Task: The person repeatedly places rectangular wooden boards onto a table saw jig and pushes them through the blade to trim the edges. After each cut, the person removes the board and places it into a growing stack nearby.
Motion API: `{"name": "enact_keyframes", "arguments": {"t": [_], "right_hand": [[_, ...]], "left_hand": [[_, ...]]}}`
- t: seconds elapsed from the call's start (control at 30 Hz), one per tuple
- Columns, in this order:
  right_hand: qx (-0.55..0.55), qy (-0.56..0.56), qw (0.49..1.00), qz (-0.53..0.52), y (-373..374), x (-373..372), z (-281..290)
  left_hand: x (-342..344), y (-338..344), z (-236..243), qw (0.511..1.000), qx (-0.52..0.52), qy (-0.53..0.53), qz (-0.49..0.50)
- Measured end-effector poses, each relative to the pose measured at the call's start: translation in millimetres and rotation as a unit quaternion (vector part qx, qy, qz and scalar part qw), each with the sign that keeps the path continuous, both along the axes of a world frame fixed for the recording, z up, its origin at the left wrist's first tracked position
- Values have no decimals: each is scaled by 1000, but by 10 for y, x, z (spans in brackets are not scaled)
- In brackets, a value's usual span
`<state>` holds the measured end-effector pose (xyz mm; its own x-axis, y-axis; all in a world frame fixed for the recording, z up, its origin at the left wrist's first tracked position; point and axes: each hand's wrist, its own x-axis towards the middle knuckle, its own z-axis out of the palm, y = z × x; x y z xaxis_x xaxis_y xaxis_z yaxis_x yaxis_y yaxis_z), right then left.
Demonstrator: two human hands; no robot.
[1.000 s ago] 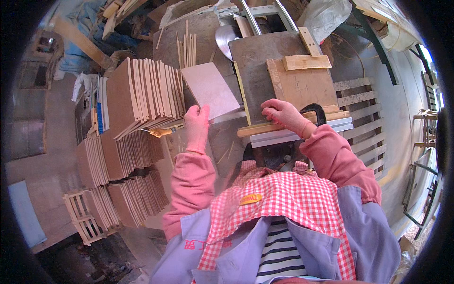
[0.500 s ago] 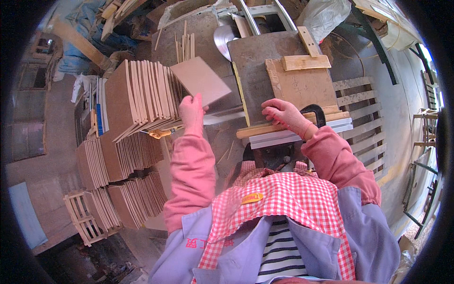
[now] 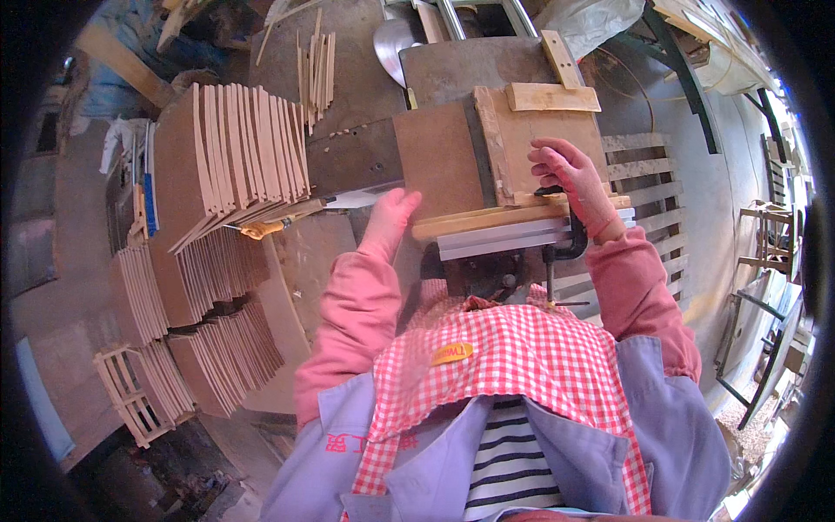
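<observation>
A thin brown board [image 3: 439,161] lies on the saw table, its near edge by the wooden rail [image 3: 487,219]. My left hand [image 3: 391,222] has its fingers closed at the board's near left corner; motion blurs them slightly. Over the right end of the rail, next to the black C-clamp [image 3: 574,239], hovers my right hand [image 3: 572,178]. Its fingers are loosely bent and apart, with nothing visible in them. Below it a larger board [image 3: 539,122] with a wooden block [image 3: 552,97] along its far edge sits to the right of the thin board.
A round saw blade [image 3: 396,50] stands at the table's far side. Left of me are stacked thin boards [image 3: 252,152], with a yellow-handled tool [image 3: 261,229] beside them. Thin wood strips [image 3: 317,74] lie beyond. A slatted pallet [image 3: 648,187] is on the right.
My left hand has brought the thin board from beside the stack rightward onto the saw table, where it lies flat. My right hand has shifted right and away from me, toward the clamp.
</observation>
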<state>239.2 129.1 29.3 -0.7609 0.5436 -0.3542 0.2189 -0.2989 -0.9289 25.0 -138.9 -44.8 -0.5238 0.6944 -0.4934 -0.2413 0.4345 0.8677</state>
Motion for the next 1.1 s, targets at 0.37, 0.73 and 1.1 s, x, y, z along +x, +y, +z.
{"name": "enact_keyframes", "arguments": {"t": [0.37,0.73,1.1], "right_hand": [[233,-37,966,106,181,-561,-89],[627,-201,689,303,-9,-1903,-340],[625,-267,662,315,-153,-2001,-128]], "left_hand": [[-80,206,-16,977,-120,134,-111],[3,201,-44,984,-91,136,-76],[327,313,350,871,-157,453,-102]]}}
